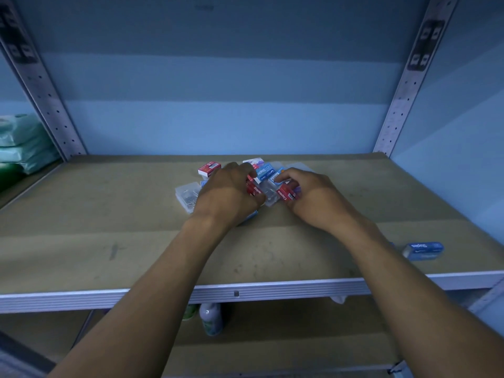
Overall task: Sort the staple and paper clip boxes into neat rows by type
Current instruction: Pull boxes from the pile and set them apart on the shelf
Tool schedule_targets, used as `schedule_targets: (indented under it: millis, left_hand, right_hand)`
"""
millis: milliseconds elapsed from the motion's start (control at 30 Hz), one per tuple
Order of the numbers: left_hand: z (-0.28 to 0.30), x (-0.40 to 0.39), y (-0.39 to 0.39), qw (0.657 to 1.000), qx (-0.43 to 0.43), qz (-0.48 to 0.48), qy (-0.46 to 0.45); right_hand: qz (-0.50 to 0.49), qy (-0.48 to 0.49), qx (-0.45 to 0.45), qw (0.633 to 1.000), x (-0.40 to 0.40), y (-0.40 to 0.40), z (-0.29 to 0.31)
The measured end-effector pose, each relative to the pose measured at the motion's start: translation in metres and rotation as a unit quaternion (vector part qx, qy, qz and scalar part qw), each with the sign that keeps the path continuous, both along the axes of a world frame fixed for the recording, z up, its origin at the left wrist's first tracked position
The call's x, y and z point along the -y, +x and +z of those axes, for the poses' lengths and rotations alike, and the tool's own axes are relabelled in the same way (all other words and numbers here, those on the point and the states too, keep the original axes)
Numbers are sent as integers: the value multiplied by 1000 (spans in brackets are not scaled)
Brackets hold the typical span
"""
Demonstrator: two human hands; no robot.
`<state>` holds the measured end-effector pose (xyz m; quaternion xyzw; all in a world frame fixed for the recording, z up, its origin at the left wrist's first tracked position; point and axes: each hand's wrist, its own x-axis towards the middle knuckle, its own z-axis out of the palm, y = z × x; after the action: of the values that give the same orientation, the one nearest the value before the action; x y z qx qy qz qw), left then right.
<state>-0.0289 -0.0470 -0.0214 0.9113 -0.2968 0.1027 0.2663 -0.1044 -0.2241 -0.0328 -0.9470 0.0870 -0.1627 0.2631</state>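
Note:
A jumbled pile of small boxes lies mid-shelf. My left hand (227, 193) curls over its left side and grips a red staple box (254, 188). My right hand (309, 196) grips another red staple box (286, 193) on the pile's right. Behind the hands lie a blue staple box (264, 171) and a white-and-purple box (253, 161). A third red staple box (209, 168) sits at the back left. A clear paper clip box (186, 196) lies left of my left hand. One blue staple box (423, 250) lies alone near the front right edge.
The brown shelf board (109, 214) has a metal front rail (272, 291) and perforated uprights at both back corners. Green packets (21, 143) are stacked on the neighbouring shelf at left. Bottles (210, 317) stand on the shelf below.

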Motion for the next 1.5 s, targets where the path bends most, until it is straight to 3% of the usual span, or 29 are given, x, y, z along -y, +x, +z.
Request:
schedule_targets:
  millis: [233, 767, 1133, 1500]
  left_hand:
    - [9, -8, -29, 999, 22, -33, 25]
    - [7, -19, -39, 981, -88, -155, 75]
    - [-1, -20, -30, 970, -80, -214, 83]
    - [-4, -17, -28, 975, -61, -189, 100]
  right_hand:
    - [40, 19, -66, 997, -2, -31, 23]
    - [51, -18, -136, 989, 11, -50, 29]
    - [47, -15, -131, 990, 13, -48, 26]
    - [46, -13, -128, 991, 12, -51, 27]
